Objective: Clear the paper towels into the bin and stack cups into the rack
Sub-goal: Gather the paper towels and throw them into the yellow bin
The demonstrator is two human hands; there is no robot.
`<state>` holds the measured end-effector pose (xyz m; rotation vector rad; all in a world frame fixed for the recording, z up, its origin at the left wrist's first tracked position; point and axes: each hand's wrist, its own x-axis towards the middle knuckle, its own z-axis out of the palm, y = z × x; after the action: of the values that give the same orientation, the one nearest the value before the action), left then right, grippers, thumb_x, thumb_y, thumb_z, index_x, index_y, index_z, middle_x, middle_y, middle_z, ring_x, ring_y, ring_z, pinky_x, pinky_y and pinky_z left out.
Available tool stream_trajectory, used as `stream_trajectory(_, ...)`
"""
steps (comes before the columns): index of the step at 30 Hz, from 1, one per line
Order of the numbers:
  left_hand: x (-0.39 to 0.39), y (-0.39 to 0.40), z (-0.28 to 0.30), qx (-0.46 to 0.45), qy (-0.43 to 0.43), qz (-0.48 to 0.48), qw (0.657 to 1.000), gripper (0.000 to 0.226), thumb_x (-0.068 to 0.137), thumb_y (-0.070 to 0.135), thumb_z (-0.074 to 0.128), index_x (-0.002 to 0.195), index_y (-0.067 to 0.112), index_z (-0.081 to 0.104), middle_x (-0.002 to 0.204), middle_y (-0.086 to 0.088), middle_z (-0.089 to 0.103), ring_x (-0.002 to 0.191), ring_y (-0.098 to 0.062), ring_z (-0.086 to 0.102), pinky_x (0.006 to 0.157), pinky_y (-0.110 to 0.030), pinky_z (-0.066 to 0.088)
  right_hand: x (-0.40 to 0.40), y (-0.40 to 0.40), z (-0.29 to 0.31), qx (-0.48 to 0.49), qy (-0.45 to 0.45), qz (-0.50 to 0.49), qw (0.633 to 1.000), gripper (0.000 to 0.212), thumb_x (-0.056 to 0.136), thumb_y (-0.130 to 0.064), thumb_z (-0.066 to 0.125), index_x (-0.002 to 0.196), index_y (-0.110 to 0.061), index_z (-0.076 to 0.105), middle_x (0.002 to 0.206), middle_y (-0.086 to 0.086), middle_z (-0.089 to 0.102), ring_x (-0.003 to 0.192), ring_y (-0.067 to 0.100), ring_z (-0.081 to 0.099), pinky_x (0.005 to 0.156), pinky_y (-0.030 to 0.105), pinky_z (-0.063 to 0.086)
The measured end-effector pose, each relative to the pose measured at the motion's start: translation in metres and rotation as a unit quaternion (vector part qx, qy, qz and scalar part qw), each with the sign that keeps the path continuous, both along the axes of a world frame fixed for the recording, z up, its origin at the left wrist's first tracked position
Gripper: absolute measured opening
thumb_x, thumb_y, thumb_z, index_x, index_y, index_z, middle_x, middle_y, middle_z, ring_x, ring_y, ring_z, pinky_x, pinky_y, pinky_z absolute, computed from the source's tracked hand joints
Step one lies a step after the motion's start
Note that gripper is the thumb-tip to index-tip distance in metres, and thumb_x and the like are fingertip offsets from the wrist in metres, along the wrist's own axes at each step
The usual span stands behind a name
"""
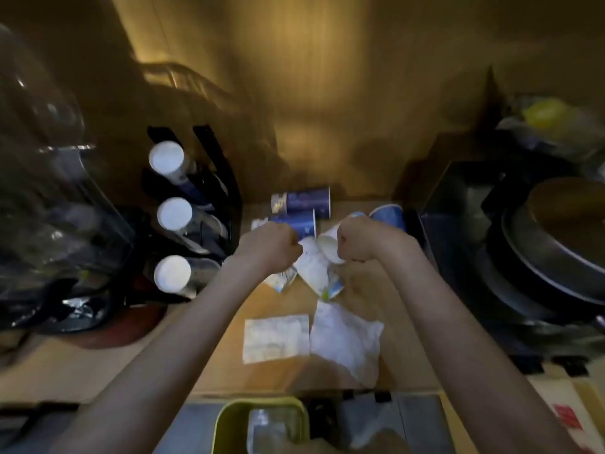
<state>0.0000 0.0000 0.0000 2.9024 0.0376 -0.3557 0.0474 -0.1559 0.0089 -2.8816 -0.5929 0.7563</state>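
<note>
White cup (329,249) (mouth toward the viewer) lies tilted in the right hand (358,239), left hand (273,242) fisted.

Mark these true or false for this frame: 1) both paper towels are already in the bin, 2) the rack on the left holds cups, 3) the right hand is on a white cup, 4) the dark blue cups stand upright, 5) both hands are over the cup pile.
1) False. Two paper towels lie flat on the table, outside the yellow-green bin.
2) True. The black rack on the left shows three white cup bottoms.
3) True. The right hand grips a white cup.
4) False. The dark blue cups lie on their sides.
5) True. The left hand and the right hand are both at the pile.
</note>
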Motion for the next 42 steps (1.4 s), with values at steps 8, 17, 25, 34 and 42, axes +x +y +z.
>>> stream_trajectory(8, -0.055, -0.007, -0.117, -0.021, 0.099, 0.018, 0.995, 0.031, 0.092, 0.021, 0.042, 0.118, 0.010, 0.055, 0.122, -0.017, 0.056, 0.111, -0.035, 0.053, 0.083, -0.040, 0.046, -0.064, -0.024, -0.125, -0.020, 0.084, -0.009, 0.996, 0.040, 0.089, -0.012, 0.043, 0.129, -0.011, 0.046, 0.139, 0.012, 0.047, 0.124, 0.032, 0.048, 0.101, 0.040, 0.043)
stream_trajectory(17, -0.114, 0.013, -0.211, -0.021, 0.095, -0.063, 0.993, 0.057, 0.093, 0.011, 0.038, 0.145, 0.026, 0.020, 0.159, -0.001, 0.009, 0.147, -0.026, 0.006, 0.117, -0.047, 0.021, -0.107, -0.056, -0.196, -0.017, -0.047, 0.053, 0.997, 0.047, 0.071, -0.021, 0.052, 0.116, -0.018, 0.062, 0.117, 0.015, 0.066, 0.095, 0.035, 0.066, 0.072, 0.040, 0.057)
stream_trajectory(25, -0.129, 0.009, -0.210, -0.038, -0.029, 0.106, 0.993, 0.034, 0.068, 0.006, 0.073, 0.099, 0.018, 0.069, 0.107, -0.011, 0.071, 0.091, -0.036, 0.067, 0.064, -0.041, 0.057, -0.122, -0.036, -0.220, 0.053, -0.059, -0.011, 0.997, 0.026, 0.056, -0.001, 0.069, 0.079, -0.013, 0.070, 0.079, 0.007, 0.072, 0.061, 0.020, 0.068, 0.047, 0.020, 0.052)
stream_trajectory(34, -0.161, 0.028, -0.193, -0.174, 0.015, 0.363, 0.915, 0.029, 0.080, 0.010, 0.055, 0.103, 0.004, 0.071, 0.102, -0.023, 0.059, 0.087, -0.041, 0.060, 0.074, -0.039, 0.049, -0.112, 0.012, -0.203, 0.032, 0.007, 0.016, 0.999, 0.016, 0.082, 0.000, 0.052, 0.096, -0.003, 0.059, 0.103, 0.017, 0.060, 0.091, 0.031, 0.061, 0.070, 0.036, 0.047)
stream_trajectory(42, -0.215, 0.064, -0.176, -0.355, 0.054, 0.510, 0.782, 0.007, 0.072, 0.019, 0.067, 0.069, 0.014, 0.065, 0.072, -0.008, 0.055, 0.072, -0.020, 0.048, 0.062, -0.028, 0.038, -0.173, 0.061, -0.192, 0.190, 0.174, -0.022, 0.966, 0.028, 0.084, -0.009, 0.048, 0.109, -0.015, 0.060, 0.102, 0.009, 0.064, 0.098, 0.028, 0.059, 0.071, 0.029, 0.040)
